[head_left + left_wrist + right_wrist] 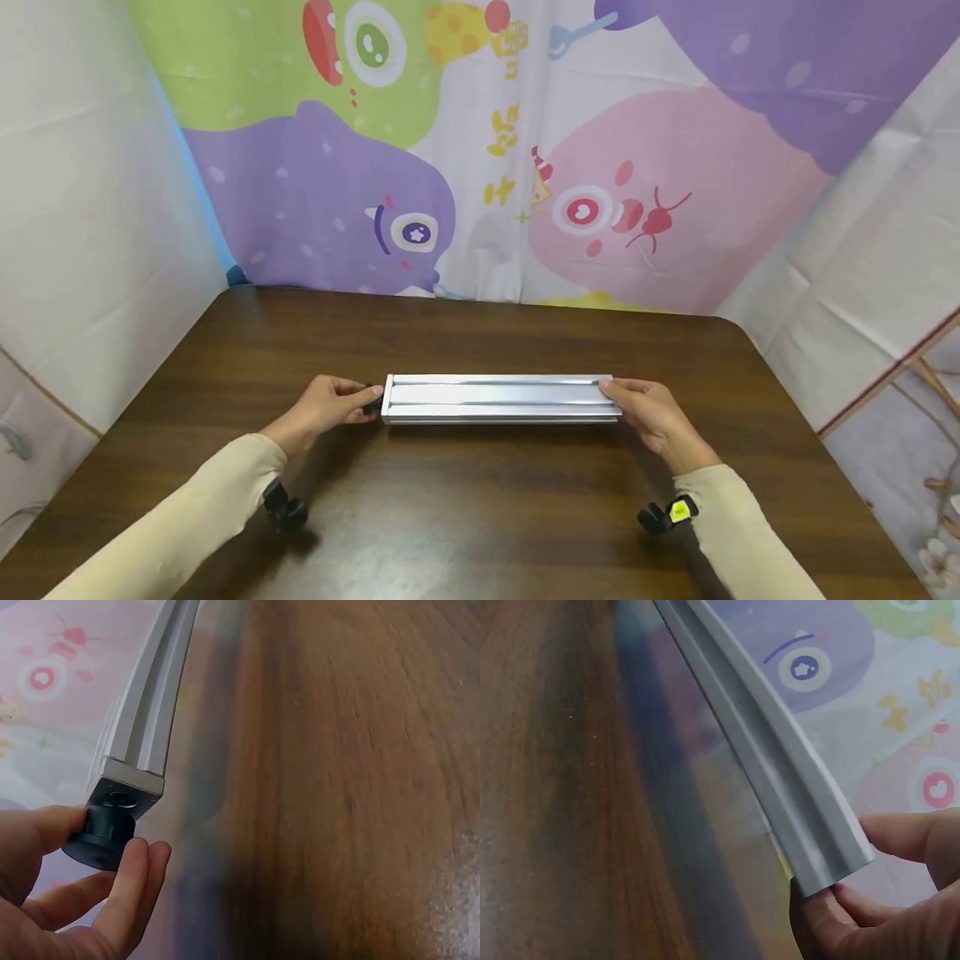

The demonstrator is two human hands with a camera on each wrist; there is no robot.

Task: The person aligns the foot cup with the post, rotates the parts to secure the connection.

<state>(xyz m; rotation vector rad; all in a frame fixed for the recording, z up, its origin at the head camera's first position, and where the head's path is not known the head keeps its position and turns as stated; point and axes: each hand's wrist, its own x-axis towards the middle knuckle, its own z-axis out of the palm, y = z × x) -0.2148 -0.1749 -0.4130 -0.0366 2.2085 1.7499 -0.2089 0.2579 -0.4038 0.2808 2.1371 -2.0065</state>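
Note:
A long silver aluminium profile point(495, 398) with grooves along its faces lies crosswise between my two hands in the head view. My left hand point(327, 410) pinches a black round knob point(103, 836) at the profile's left end. In the left wrist view, that knob sits against a flat end plate point(124, 786) with a dark round hole or screw in it; whether the knob is fastened cannot be told. My right hand point(651, 414) grips the profile's right end, thumb on top and fingers underneath, as the right wrist view shows.
Beneath is a dark brown wooden table point(480, 517) with a glossy surface. A curtain with cartoon figures point(337, 192) hangs behind its far edge, and pale cloth point(90, 192) hangs on both sides. Black wrist devices point(283, 506) are strapped at both sleeves.

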